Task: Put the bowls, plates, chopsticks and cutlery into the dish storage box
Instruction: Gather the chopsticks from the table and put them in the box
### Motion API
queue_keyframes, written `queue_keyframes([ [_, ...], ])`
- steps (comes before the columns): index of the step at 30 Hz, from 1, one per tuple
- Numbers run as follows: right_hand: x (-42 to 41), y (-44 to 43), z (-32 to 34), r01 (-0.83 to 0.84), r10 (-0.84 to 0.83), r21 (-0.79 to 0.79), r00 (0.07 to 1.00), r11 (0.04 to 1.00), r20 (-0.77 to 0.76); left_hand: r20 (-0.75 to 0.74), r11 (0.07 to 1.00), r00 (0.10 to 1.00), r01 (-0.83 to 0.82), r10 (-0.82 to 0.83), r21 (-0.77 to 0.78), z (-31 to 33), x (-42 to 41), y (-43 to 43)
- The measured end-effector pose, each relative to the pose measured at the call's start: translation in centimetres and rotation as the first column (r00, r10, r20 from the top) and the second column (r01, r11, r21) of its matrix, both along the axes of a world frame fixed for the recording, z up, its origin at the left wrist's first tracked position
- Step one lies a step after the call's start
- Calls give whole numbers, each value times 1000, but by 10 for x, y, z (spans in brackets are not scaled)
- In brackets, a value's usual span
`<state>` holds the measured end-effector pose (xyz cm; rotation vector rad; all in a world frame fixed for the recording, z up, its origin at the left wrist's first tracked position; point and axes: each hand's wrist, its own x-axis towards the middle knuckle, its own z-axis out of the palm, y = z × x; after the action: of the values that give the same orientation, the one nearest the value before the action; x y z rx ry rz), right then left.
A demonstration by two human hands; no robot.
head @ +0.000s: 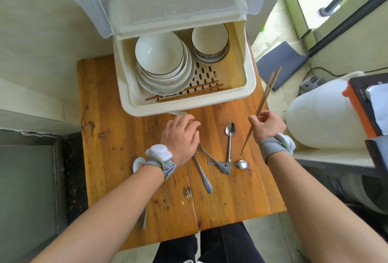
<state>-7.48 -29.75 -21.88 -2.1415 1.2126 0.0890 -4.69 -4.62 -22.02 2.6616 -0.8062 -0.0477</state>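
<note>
The cream dish storage box (189,107) stands at the table's far end with its clear lid (147,0) raised. Inside, a stack of plates and large bowls (159,52) sits at the left and small bowls (210,38) at the back right. Several chopsticks (189,92) lie along the front. My right hand (269,125) grips a pair of chopsticks (268,86) to the right of the box, tips pointing up and away. My left hand (180,136) is palm down on the table, fingers curled on a white spoon (178,113). It covers the heads of metal cutlery (202,174).
Metal spoons (230,136) (241,164) lie crossed on the wooden table (117,136) between my hands. A small ceramic spoon (137,163) and another utensil (143,220) sit under my left forearm. A big white jug (321,115) stands to the right, off the table.
</note>
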Motion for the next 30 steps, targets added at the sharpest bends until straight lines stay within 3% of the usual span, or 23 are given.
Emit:
queue_keyframes([
  [4,9,22,35,-179,183,-41,959,983,215,100,980,979,-184,176,76,20,9,26],
  [8,34,47,69,-500,553,-236,759,833,342,15,902,942,-327,337,283,23,22,59],
  [11,65,63,84,-683,768,-353,588,639,253,-100,904,948,-251,301,345,19,19,74],
  [14,100,73,87,-772,875,-420,460,477,149,-136,912,944,-243,301,331,24,21,74],
  [21,160,88,60,-965,927,-171,240,197,-287,-193,914,927,-250,322,320,28,25,75],
  [24,167,94,49,-980,920,-114,190,160,-344,-196,911,926,-246,321,331,28,25,76],
  [30,166,93,40,-976,899,-84,217,200,-381,-180,917,937,-232,300,326,25,25,79],
])
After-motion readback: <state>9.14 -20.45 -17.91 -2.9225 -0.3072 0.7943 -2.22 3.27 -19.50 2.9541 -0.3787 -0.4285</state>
